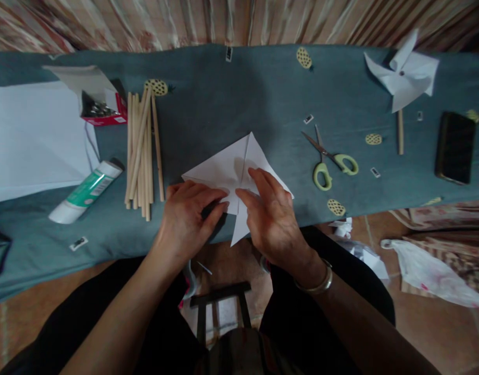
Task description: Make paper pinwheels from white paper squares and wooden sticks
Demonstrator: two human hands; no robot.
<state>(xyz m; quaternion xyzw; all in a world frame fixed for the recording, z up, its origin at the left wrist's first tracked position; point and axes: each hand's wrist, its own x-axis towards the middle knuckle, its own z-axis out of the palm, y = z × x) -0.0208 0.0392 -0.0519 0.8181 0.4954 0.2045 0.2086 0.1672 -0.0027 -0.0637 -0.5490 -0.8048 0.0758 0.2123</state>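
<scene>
A white sheet of paper (pixel 231 164), cut and folded into pointed flaps, lies at the near edge of the teal-covered table (pixel 231 94). My left hand (pixel 188 211) rests on its lower left part, fingers pressing the paper down. My right hand (pixel 273 213) lies on the lower right part, index finger reaching toward the centre where the flaps meet. A lower flap hangs past the table edge between my hands.
Several wooden sticks (pixel 141 151) lie left of the paper, with a glue tube (pixel 85 191), a red box of pins (pixel 101 109) and white sheets (pixel 32 135). Green-handled scissors (pixel 331 161), a finished paper pinwheel (pixel 401 78) and a phone (pixel 455 147) lie on the right.
</scene>
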